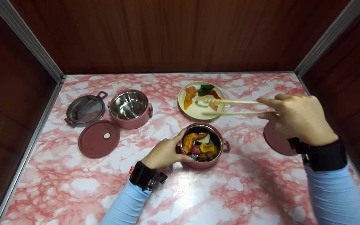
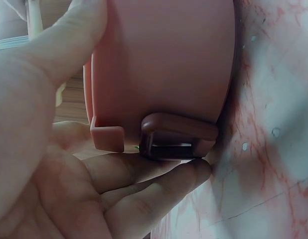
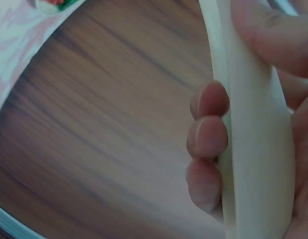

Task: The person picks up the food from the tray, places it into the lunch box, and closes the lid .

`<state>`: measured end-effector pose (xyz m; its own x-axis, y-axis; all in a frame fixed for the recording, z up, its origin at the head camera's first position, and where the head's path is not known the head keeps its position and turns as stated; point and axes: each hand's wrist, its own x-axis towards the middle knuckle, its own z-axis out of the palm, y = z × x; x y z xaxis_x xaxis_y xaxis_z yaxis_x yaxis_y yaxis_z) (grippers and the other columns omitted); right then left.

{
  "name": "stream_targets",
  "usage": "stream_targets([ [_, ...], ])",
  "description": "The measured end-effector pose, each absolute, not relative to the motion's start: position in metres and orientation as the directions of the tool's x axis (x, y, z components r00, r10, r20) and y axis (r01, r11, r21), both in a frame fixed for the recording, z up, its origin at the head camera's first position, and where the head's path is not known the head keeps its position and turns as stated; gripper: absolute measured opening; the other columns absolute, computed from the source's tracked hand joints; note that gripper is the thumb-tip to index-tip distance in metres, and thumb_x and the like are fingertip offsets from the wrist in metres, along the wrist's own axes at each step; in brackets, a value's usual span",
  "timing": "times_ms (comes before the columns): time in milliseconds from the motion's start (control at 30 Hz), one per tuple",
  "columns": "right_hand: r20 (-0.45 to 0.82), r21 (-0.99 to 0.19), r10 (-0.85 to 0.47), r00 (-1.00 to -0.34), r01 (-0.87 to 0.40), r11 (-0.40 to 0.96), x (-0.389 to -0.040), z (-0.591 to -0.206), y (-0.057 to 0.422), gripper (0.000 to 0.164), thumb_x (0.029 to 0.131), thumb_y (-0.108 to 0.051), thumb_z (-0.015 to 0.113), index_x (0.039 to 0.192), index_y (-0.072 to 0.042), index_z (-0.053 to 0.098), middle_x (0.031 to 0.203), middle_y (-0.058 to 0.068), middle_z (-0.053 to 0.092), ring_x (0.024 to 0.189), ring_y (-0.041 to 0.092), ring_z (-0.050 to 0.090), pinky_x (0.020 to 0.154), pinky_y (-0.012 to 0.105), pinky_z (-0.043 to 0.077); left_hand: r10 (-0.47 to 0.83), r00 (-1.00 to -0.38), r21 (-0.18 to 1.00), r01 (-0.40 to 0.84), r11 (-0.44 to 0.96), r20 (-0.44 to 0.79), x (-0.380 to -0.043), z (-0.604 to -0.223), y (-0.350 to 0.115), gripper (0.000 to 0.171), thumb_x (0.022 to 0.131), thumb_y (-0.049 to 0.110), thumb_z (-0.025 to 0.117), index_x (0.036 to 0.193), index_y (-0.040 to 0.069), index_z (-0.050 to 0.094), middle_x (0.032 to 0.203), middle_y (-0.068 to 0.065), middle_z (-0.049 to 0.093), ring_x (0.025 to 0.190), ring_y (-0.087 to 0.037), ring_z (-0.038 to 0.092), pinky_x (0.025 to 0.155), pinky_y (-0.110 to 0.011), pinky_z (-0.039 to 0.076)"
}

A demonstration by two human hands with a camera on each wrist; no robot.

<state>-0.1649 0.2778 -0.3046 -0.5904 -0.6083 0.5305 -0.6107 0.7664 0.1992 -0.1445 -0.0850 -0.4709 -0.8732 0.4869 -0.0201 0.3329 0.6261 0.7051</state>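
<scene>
My left hand (image 1: pixel 166 152) grips the side of a small pink pot (image 1: pixel 202 164), thumb at the rim. In the left wrist view, its fingers lie under and about the brown side handle (image 2: pixel 179 130). Inside the pot are a chicken wing (image 1: pixel 190 141), yellow pepper pieces (image 1: pixel 207 147) and other food. My right hand (image 1: pixel 302 117) holds pale cream tongs (image 1: pixel 239 102), fingers curled round them in the right wrist view. The tongs' arms are apart, tips over a cream plate (image 1: pixel 192 114). A whitish piece of food (image 1: pixel 202 103) lies by the upper tip.
On the plate are also orange food (image 1: pixel 190 95), greens (image 1: pixel 205 90) and red pepper (image 1: pixel 215 94). At left stand a second steel-lined pot (image 1: pixel 130 123), a glass lid (image 1: pixel 86 109) and a red-brown lid (image 1: pixel 95 145). Another round lid (image 1: pixel 275 140) lies under the right forearm.
</scene>
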Motion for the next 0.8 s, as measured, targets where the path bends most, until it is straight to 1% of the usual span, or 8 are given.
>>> stream_targets([
  [100,0.594,0.118,-0.500,-0.630,-0.547,0.829,-0.166,-0.323,0.286,0.042,0.077,-0.038,0.081,0.116,-0.021,0.076,0.067,0.002,0.062,0.045,0.024,0.052,0.035,0.044,0.033,0.487,-0.873,0.711,0.328,0.622,-0.023,-0.145,-0.471,-0.085,0.113,0.074,0.061,0.079,0.160,0.021,0.018,0.143,-0.018,0.051,0.114,-0.032,0.060,0.098,-0.040,0.046],
  [200,0.622,0.027,-0.392,-0.677,-0.482,0.876,-0.164,-0.344,0.293,0.043,0.076,-0.037,0.083,0.115,-0.018,0.076,0.058,0.000,0.053,0.041,0.020,0.043,0.035,0.040,0.028,0.484,-0.875,0.709,0.328,0.624,-0.022,-0.144,-0.471,-0.085,0.113,0.074,0.061,0.079,0.160,0.022,0.018,0.136,-0.021,0.057,0.112,-0.032,0.062,0.097,-0.040,0.047],
  [267,0.629,-0.042,-0.320,-0.709,-0.441,0.896,-0.164,-0.358,0.296,0.043,0.076,-0.035,0.084,0.114,-0.017,0.077,0.054,-0.001,0.049,0.041,0.021,0.042,0.037,0.039,0.027,0.483,-0.875,0.704,0.332,0.628,-0.018,-0.144,-0.471,-0.085,0.113,0.073,0.061,0.079,0.160,0.021,0.019,0.131,-0.023,0.060,0.110,-0.032,0.062,0.096,-0.040,0.048],
  [333,0.617,-0.119,-0.240,-0.749,-0.390,0.913,-0.162,-0.371,0.298,0.042,0.077,-0.034,0.084,0.114,-0.016,0.077,0.057,0.003,0.057,0.045,0.027,0.048,0.038,0.042,0.029,0.483,-0.876,0.698,0.338,0.631,-0.013,-0.145,-0.471,-0.085,0.112,0.074,0.061,0.079,0.160,0.020,0.020,0.130,-0.023,0.060,0.109,-0.032,0.063,0.096,-0.041,0.048],
  [467,0.563,-0.260,-0.103,-0.820,-0.294,0.920,-0.161,-0.394,0.299,0.040,0.081,-0.036,0.081,0.117,-0.020,0.076,0.073,0.008,0.071,0.059,0.035,0.061,0.043,0.051,0.036,0.478,-0.878,0.695,0.330,0.639,-0.023,-0.145,-0.471,-0.085,0.112,0.074,0.061,0.079,0.160,0.021,0.020,0.131,-0.023,0.060,0.110,-0.032,0.062,0.096,-0.041,0.047],
  [500,0.548,-0.282,-0.083,-0.832,-0.277,0.919,-0.161,-0.399,0.299,0.040,0.082,-0.037,0.081,0.118,-0.021,0.075,0.077,0.008,0.072,0.062,0.036,0.063,0.044,0.052,0.037,0.477,-0.879,0.697,0.325,0.640,-0.028,-0.145,-0.471,-0.085,0.112,0.074,0.060,0.079,0.160,0.022,0.019,0.131,-0.023,0.060,0.110,-0.032,0.062,0.096,-0.041,0.047],
  [600,0.524,-0.312,-0.065,-0.849,-0.263,0.913,-0.162,-0.411,0.299,0.042,0.082,-0.038,0.081,0.121,-0.021,0.074,0.071,0.004,0.070,0.059,0.031,0.061,0.045,0.051,0.038,0.472,-0.881,0.700,0.313,0.642,-0.040,-0.145,-0.471,-0.084,0.112,0.073,0.059,0.080,0.160,0.023,0.019,0.130,-0.022,0.060,0.111,-0.032,0.062,0.097,-0.042,0.047],
  [800,0.508,-0.306,-0.080,-0.857,-0.267,0.914,-0.169,-0.431,0.301,0.044,0.081,-0.037,0.082,0.121,-0.021,0.074,0.064,0.003,0.067,0.048,0.022,0.050,0.037,0.038,0.028,0.467,-0.883,0.695,0.302,0.652,-0.054,-0.145,-0.471,-0.084,0.113,0.073,0.061,0.080,0.160,0.024,0.019,0.130,-0.022,0.061,0.111,-0.031,0.062,0.097,-0.041,0.047],
])
